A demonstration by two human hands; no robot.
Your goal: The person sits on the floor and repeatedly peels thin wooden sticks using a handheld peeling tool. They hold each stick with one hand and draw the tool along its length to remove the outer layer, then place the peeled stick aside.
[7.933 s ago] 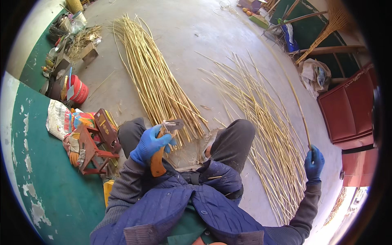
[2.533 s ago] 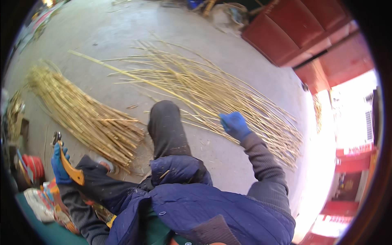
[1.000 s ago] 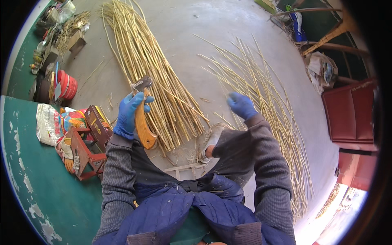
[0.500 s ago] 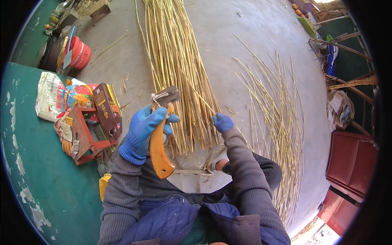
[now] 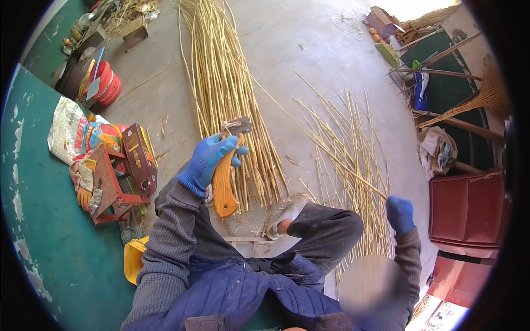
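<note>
Left hand (image 5: 208, 160), blue-gloved, closed round the orange wooden-handled cutting tool (image 5: 225, 182), blade up over the bundle of pale yellow reed stalks (image 5: 232, 105) | right hand (image 5: 399, 214) gripping one long thin yellow stalk (image 5: 331, 163) low at its end | risk: the springy stalk may whip sideways, the blade may slip toward the knee.

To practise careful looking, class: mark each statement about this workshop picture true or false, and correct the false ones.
1. The left hand grips a tool with an orange wooden handle. True.
2. The right hand holds the end of a long thin stalk. True.
3. Both hands are bare. False: both wear blue gloves.
4. The tidy bundle of stalks lies on a table. False: it lies on the concrete floor.
5. A red bucket stands at the upper left. True.
</note>
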